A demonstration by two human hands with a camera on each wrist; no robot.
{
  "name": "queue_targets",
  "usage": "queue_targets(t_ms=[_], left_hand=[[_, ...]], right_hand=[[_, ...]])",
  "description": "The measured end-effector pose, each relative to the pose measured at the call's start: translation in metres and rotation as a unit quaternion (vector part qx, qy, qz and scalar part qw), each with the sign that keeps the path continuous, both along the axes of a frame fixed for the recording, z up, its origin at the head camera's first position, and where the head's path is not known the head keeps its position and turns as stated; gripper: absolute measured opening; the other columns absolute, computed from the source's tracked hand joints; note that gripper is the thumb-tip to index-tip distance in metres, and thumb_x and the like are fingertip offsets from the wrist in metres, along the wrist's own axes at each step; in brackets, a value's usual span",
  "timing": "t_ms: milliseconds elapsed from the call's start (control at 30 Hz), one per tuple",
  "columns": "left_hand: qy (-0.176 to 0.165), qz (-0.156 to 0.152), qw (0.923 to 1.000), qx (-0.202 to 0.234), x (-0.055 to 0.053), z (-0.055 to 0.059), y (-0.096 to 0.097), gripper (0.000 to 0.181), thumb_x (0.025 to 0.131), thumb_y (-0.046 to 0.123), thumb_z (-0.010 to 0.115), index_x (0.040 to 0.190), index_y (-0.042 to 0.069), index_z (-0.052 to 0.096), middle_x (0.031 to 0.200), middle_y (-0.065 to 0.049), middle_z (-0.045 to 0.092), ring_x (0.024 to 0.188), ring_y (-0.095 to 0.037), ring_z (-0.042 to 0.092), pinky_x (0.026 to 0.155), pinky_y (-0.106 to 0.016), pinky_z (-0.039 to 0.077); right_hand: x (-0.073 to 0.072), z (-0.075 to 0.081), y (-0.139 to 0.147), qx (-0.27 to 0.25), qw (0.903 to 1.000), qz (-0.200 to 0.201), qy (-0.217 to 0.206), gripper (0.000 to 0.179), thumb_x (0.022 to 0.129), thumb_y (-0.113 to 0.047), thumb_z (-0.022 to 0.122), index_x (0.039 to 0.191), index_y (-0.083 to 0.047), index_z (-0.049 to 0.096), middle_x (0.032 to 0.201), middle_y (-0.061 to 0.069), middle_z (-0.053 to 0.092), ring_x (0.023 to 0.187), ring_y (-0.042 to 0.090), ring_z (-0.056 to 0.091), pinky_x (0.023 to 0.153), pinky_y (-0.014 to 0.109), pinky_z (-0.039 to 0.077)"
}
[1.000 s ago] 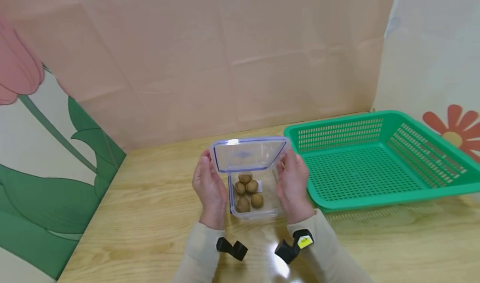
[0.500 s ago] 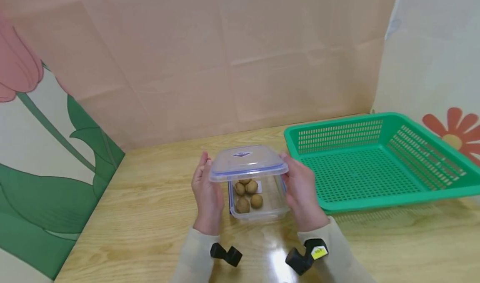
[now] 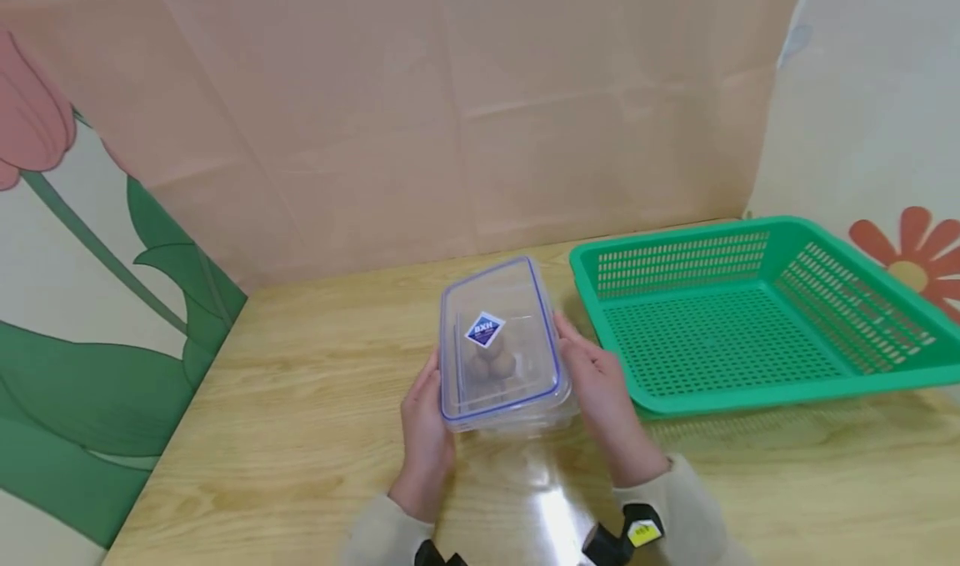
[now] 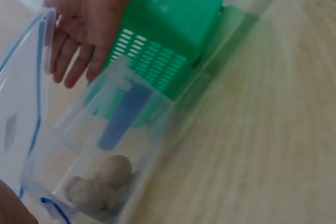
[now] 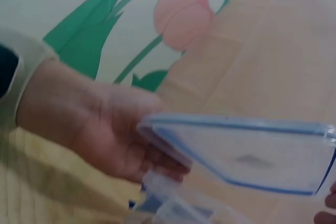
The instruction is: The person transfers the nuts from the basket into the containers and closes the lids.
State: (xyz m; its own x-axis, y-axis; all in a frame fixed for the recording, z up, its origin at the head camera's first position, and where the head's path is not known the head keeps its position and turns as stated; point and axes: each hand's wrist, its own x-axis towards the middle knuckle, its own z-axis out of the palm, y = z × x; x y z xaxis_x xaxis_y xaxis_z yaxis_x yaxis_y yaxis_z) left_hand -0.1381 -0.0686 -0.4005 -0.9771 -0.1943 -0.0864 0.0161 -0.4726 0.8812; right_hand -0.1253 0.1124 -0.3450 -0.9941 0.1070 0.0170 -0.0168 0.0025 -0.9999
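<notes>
A clear plastic lid [image 3: 517, 299] with a blue seal and a diamond-shaped sticker hangs tilted over a clear food container [image 3: 551, 416]. Brown walnuts [image 4: 97, 187] lie inside the container, seen through its wall in the left wrist view. My left hand [image 3: 427, 441] holds the lid by its left edge, fingers partly hidden. At the opposite edge my right hand [image 3: 603, 399] holds it too, its thumb along the rim. In the left wrist view a gap shows between lid and container on the right hand's side.
A green plastic basket [image 3: 645, 399] stands right beside the container on the wooden table [image 3: 300, 433]. Behind is a pinkish backdrop [image 3: 360, 132]. A panel with a painted tulip [image 3: 33, 124] stands at left, and a red flower [image 3: 909, 274] decorates the right wall.
The lid has turned, so its sticker now faces up toward me, and it covers the container from above. Both hands have shifted along its edges. The walnuts and basket stay in place.
</notes>
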Motion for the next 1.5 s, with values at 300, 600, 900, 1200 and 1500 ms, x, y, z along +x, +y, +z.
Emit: queue_targets(t_ms=[300,600,900,1200,1500], left_hand=[[0.037,0.039,0.9978,0.038,0.001,-0.015,0.014,0.04,0.098,0.006,0.032,0.137,0.001,0.041,0.141,-0.013,0.043,0.126,-0.024,0.046,0.1,-0.03,0.044],[0.016,0.036,0.9992,-0.007,-0.01,-0.022,0.019,0.04,0.096,0.004,0.037,0.136,0.0,0.042,0.139,-0.014,0.044,0.131,-0.027,0.039,0.105,-0.032,0.039],[0.006,0.035,0.9938,-0.106,-0.017,-0.025,0.019,0.037,0.095,0.004,0.042,0.132,0.001,0.048,0.137,-0.015,0.047,0.129,-0.028,0.041,0.106,-0.037,0.037],[-0.014,0.029,0.9905,-0.134,-0.016,-0.023,0.018,0.037,0.095,0.006,0.042,0.131,0.006,0.051,0.138,-0.014,0.047,0.129,-0.029,0.042,0.107,-0.039,0.037],[-0.012,0.028,0.9887,-0.147,-0.014,-0.025,0.019,0.037,0.096,0.005,0.041,0.132,0.003,0.049,0.136,-0.014,0.048,0.129,-0.028,0.041,0.107,-0.039,0.036]], right_hand=[[-0.003,-0.033,0.004,-0.022,0.9991,0.017,0.031,0.044,0.1,-0.013,0.035,0.14,0.004,0.03,0.151,0.011,0.023,0.141,0.021,0.016,0.117,0.035,0.015],[-0.011,-0.055,0.007,-0.095,0.9952,0.012,0.019,0.048,0.101,-0.015,0.029,0.143,0.006,0.02,0.153,0.015,0.015,0.142,0.024,0.011,0.117,0.037,0.011],[-0.017,-0.064,0.012,-0.069,0.9975,0.007,-0.016,0.048,0.102,-0.016,0.025,0.145,0.003,0.016,0.154,0.014,0.012,0.142,0.026,0.009,0.118,0.038,0.011],[-0.015,-0.073,0.012,-0.062,0.9978,0.012,-0.017,0.048,0.102,-0.018,0.022,0.146,0.002,0.016,0.154,0.012,0.013,0.142,0.024,0.011,0.118,0.038,0.011],[-0.015,-0.077,0.012,-0.046,0.9989,0.001,-0.002,0.048,0.101,-0.016,0.023,0.145,0.002,0.018,0.153,0.014,0.017,0.141,0.027,0.016,0.117,0.038,0.015]])
